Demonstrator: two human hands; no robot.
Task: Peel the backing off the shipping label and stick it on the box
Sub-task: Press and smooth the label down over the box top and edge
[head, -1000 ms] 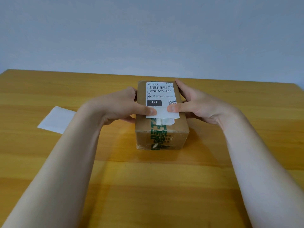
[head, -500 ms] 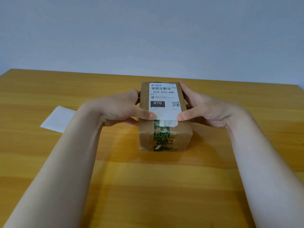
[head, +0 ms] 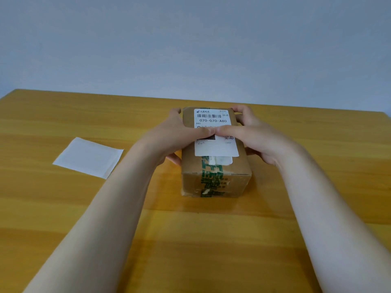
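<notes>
A brown cardboard box [head: 213,182] with green printed tape stands on the wooden table. The white shipping label [head: 215,149], printed with a barcode and "070-070-A80", lies flat on the box's top. My left hand [head: 175,136] clasps the box's left side and its thumb presses across the middle of the label. My right hand [head: 251,134] clasps the right side, its thumb also pressed on the label. The two thumb tips meet near the label's middle and hide part of its print.
The peeled white backing sheet [head: 88,157] lies flat on the table to the left of the box. The wooden table [head: 190,240] reaches to a plain grey wall behind; its far edge runs just beyond the box.
The label's near end has settled flat on the box. Both thumbs have slid from the label's near corners up and inward to meet at its middle.
</notes>
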